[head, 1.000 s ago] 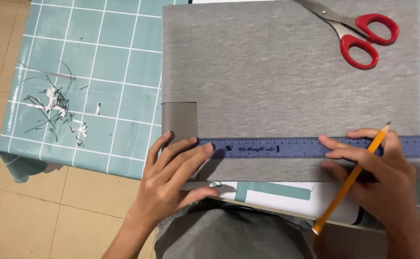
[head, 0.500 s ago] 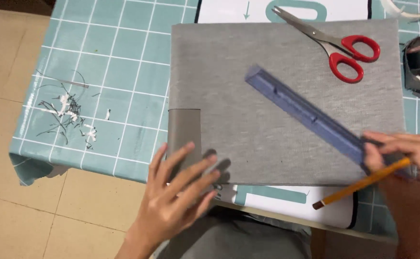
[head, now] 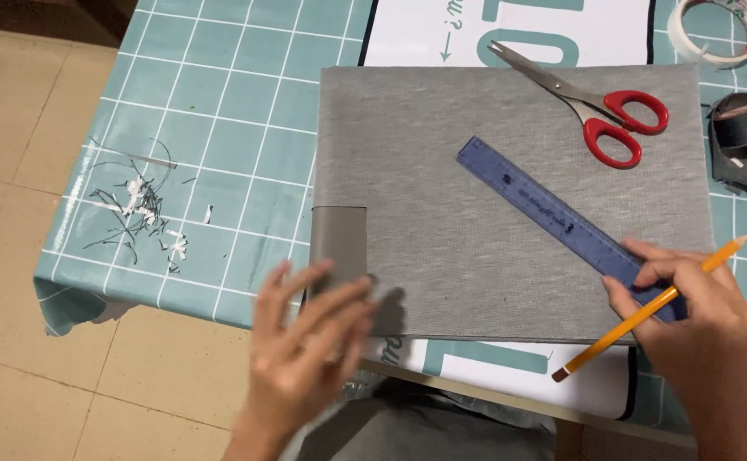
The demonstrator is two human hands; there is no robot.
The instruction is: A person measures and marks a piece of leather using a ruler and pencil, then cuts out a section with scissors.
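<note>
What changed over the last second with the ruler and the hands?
The blue ruler swung from level along the grey sheet's near edge to a diagonal, moved by the right hand, which keeps the pencil. The left hand lifted off it. Scissors stayed put.

- I see red-handled scissors (head: 600,107) lying shut near the far right corner of the grey sheet, blades pointing away to the left.
- A roll of pale tape (head: 715,34) sits at the top right edge, partly cut off by the frame.
- Just below it stands a dark tape roll (head: 742,137), beside a dark strip I cannot make out.
- The teal cutting mat (head: 220,111) with white grid lines covers the table.
- On its left side I see a scatter of thin dark and white scraps (head: 139,213).
- Beyond the table lies a beige tiled floor (head: 23,171).
</note>
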